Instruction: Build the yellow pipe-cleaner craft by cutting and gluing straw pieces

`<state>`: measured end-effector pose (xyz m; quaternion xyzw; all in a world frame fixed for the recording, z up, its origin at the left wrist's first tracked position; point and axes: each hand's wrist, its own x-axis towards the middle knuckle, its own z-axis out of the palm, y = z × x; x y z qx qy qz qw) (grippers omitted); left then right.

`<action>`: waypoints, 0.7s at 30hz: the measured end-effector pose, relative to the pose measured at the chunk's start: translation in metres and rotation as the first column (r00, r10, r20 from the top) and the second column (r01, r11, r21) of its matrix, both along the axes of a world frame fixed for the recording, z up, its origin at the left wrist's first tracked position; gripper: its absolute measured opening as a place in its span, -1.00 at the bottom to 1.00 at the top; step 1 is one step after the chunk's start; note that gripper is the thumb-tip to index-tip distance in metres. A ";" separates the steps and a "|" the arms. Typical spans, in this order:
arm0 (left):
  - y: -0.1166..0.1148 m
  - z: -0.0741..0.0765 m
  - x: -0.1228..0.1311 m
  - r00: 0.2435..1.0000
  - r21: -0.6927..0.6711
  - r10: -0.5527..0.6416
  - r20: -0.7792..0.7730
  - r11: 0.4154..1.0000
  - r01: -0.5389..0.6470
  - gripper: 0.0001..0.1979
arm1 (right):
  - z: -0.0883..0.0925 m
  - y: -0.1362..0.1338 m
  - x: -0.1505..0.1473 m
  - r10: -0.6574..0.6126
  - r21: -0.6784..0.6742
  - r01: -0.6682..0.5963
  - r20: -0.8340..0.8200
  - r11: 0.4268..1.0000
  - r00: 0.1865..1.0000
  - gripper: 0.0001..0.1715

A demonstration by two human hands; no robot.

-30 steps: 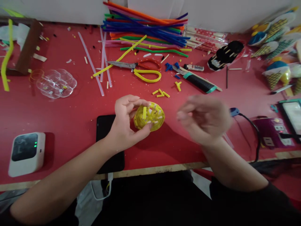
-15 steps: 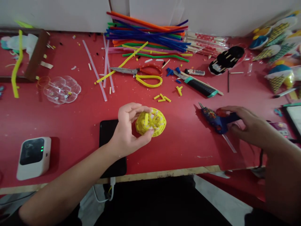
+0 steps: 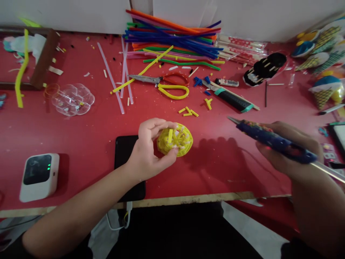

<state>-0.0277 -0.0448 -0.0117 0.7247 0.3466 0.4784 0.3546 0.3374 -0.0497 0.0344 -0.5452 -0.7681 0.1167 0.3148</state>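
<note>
The yellow craft piece was pinched between the fingers and thumb of the left hand, left of the right hand, which gripped a glue gun. The gun's long axis slanted leftward and away, its nozzle aimed beyond the piece's far side. Red tabletop spanned the gap, the front edge running nearer the person.

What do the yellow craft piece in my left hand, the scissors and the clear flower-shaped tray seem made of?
Yellow craft piece: probably chenille stem, matte, judging by its coiled, soft-edged look. Scissors: blades look like dull grey metal; the smooth red and yellow handles are perhaps plastic-coated. Clear flower-shaped tray: likely glossy plastic, being see-through with bright highlights.
</note>
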 end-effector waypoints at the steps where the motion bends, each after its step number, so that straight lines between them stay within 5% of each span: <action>1: 0.000 0.001 0.000 1.000 0.000 -0.001 -0.005 1.000 0.001 -0.37 | 0.009 -0.002 -0.012 0.197 0.008 -0.197 -0.022 0.980 0.980 -0.60; 8: -0.002 0.007 -0.001 0.999 -0.006 -0.031 -0.031 1.000 0.031 -0.43 | 0.046 0.003 -0.063 0.537 -0.149 -0.558 -0.158 0.817 0.829 -0.67; 21: -0.004 0.006 -0.004 0.996 -0.116 -0.029 -0.088 0.993 0.019 -0.47 | 0.045 0.021 -0.081 0.471 -0.254 -0.495 -0.154 0.831 0.869 -0.89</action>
